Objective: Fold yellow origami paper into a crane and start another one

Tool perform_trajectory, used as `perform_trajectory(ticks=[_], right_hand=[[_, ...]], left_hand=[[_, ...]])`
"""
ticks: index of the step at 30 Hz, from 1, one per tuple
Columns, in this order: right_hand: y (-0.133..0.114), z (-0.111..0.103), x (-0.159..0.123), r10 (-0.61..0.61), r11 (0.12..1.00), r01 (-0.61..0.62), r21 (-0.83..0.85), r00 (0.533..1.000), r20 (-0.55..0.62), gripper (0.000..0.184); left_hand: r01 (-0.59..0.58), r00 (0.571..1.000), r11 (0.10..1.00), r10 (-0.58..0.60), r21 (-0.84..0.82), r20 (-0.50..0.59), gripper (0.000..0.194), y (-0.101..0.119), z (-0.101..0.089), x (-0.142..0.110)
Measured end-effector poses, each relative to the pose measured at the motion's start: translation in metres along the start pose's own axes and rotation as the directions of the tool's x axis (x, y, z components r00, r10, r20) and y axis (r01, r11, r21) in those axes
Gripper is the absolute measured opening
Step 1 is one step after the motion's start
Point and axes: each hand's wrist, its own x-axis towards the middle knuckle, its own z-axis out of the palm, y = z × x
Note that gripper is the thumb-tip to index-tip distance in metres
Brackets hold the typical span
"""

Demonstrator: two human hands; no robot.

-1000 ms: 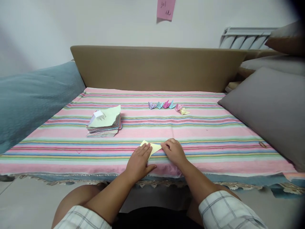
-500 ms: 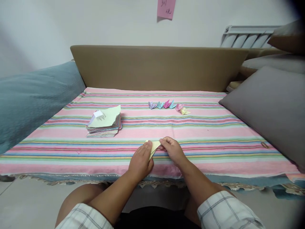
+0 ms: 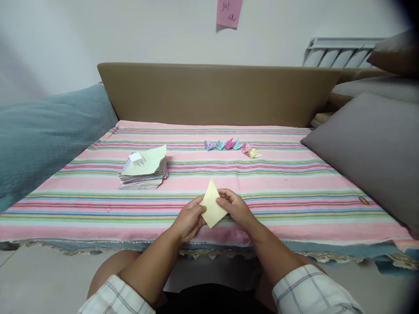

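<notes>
A pale yellow folded paper (image 3: 212, 207), diamond-shaped with one point away from me, is held just above the striped cloth. My left hand (image 3: 190, 219) grips its left corner, thumb on top and fingers underneath. On its right side my right hand (image 3: 236, 209) pinches the edge, thumb on the face and fingers behind. Beyond the hands stands a row of small folded paper cranes (image 3: 229, 144) in purple, teal, magenta, blue, pink and yellow. To the left lies a stack of coloured paper sheets (image 3: 144, 172), a pale green one on top with a small white object (image 3: 135, 157) on it.
The striped cloth (image 3: 81, 183) covers a sofa seat with a brown backrest (image 3: 216, 93). A blue-green armrest (image 3: 49, 131) bounds the left, grey cushions (image 3: 369, 148) the right. A small brown ring-like item (image 3: 364, 200) lies at the right.
The yellow paper was narrow and mostly covered by my left hand; now it is turned up as a full diamond. My left hand has moved from over it to its left edge.
</notes>
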Motion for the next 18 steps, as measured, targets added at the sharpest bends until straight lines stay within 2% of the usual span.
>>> perform_trajectory(ticks=[2, 4, 8, 10, 15, 17, 18], right_hand=[[-0.001, -0.001, -0.002, 0.061, 0.998, -0.061, 0.015, 0.998, 0.02, 0.034], [-0.001, -0.002, -0.002, 0.092, 0.995, -0.092, 0.039, 0.996, -0.009, 0.031], [-0.003, -0.003, -0.001, 0.084, 0.994, -0.077, 0.076, 0.993, -0.084, 0.032], [-0.003, -0.005, 0.0, 0.115, 0.993, -0.111, 0.044, 0.988, -0.103, 0.033], [-0.004, -0.013, -0.001, 0.198, 0.965, -0.218, -0.144, 0.97, -0.137, 0.03], [-0.005, -0.018, -0.002, 0.163, 0.927, -0.208, -0.313, 0.973, -0.164, 0.026], [-0.006, -0.02, -0.003, 0.095, 0.888, -0.174, -0.425, 0.975, -0.2, 0.024]], left_hand=[[0.085, 0.995, 0.996, -0.085, -0.001, 0.055, 0.047, -0.001, -0.001, -0.002], [0.121, 0.99, 0.992, -0.123, 0.03, 0.066, 0.044, -0.001, -0.003, -0.003], [0.01, 1.0, 0.989, -0.011, 0.145, 0.009, 0.053, 0.0, -0.013, 0.003], [-0.033, 0.999, 0.978, 0.037, 0.205, -0.013, 0.057, 0.002, -0.019, 0.007], [-0.105, 0.984, 0.937, 0.146, 0.332, -0.1, 0.058, 0.006, -0.032, 0.016], [-0.091, 0.984, 0.905, 0.146, 0.415, -0.102, 0.052, 0.006, -0.035, 0.018], [-0.08, 0.984, 0.879, 0.144, 0.471, -0.102, 0.05, 0.006, -0.036, 0.018]])
